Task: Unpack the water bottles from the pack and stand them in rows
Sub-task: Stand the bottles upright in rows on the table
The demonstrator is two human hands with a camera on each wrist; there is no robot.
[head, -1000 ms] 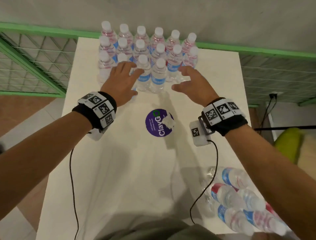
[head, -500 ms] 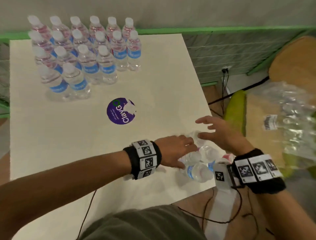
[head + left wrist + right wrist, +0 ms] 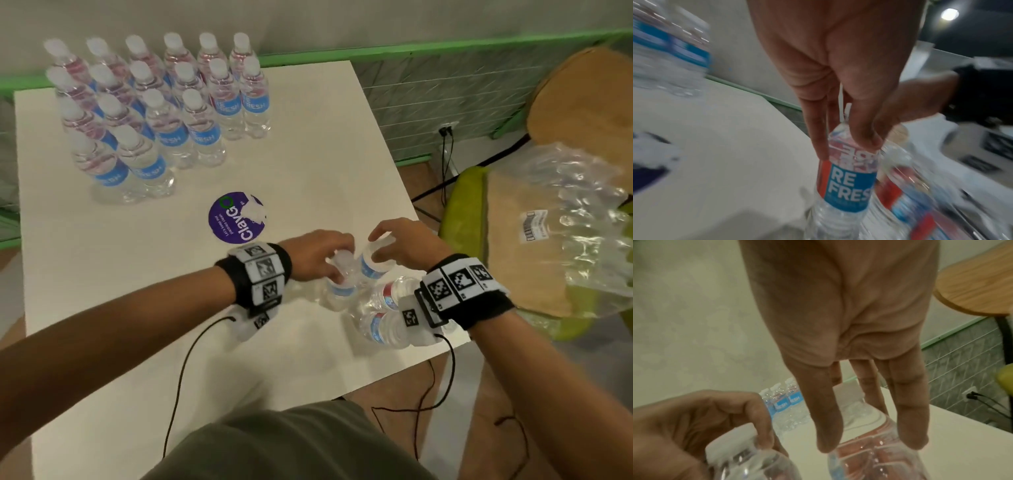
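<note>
Several clear water bottles with blue labels stand in rows (image 3: 164, 113) at the table's far left. Near the table's front right edge my left hand (image 3: 329, 262) grips the neck of one water bottle (image 3: 340, 289), which is upright; its label (image 3: 849, 183) shows in the left wrist view under my left hand (image 3: 849, 141). Right beside it, my right hand (image 3: 383, 245) holds a second bottle (image 3: 371, 270) by its capped top, fingers (image 3: 828, 426) curled round the shoulder (image 3: 869, 456). Two more bottles (image 3: 390, 296) (image 3: 383, 327) lie under my right wrist.
A round purple sticker (image 3: 236, 217) marks the white table (image 3: 291, 171) between the rows and my hands. The empty plastic pack wrap (image 3: 575, 222) lies on a green chair (image 3: 462, 212) to the right. Behind it stands a wooden stool (image 3: 589, 102).
My hands came back from the standing rows to the lying bottles at the front right edge. Each has taken hold of one bottle and tipped it upright.
</note>
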